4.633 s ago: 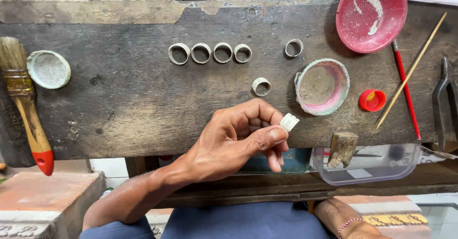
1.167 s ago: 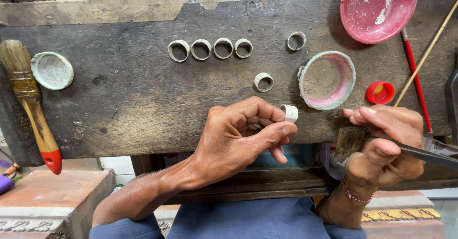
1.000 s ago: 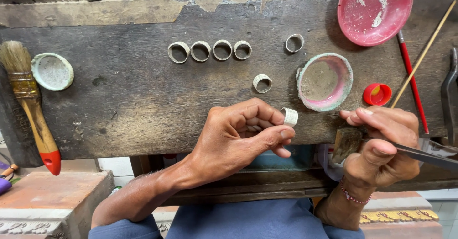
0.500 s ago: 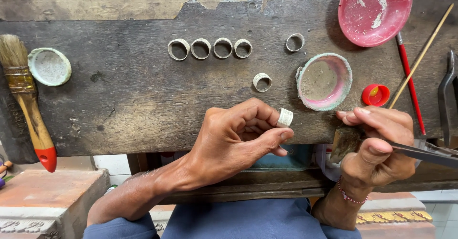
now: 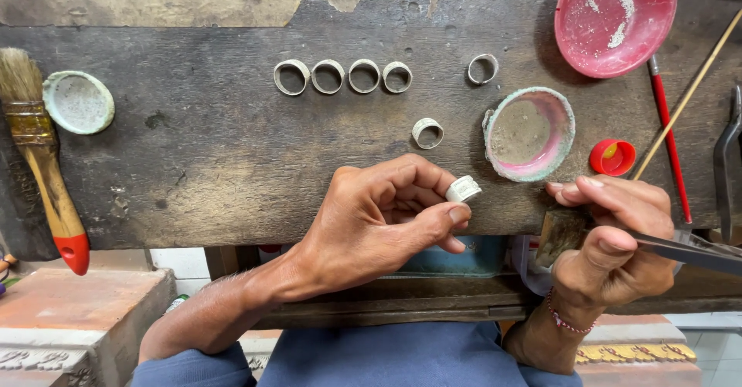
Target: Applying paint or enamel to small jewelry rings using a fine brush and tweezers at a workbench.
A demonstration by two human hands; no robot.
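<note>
Head view: rings [image 5: 342, 76], pink dish [image 5: 530, 133] beyond left hand [image 5: 382, 221].

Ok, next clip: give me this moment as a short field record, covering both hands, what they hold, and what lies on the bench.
left hand: pinches a pale ring between thumb and fingers
right hand: grips dark metal tweezers, which run off to the right
bench: worn dark wooden board
rings in a row: four, lying side by side
loose rings: one upper right, one below the row
dishes: red bowl with white powder, pink-lined crusted dish, pale green cap
brush: far left, red-tipped handle
</note>
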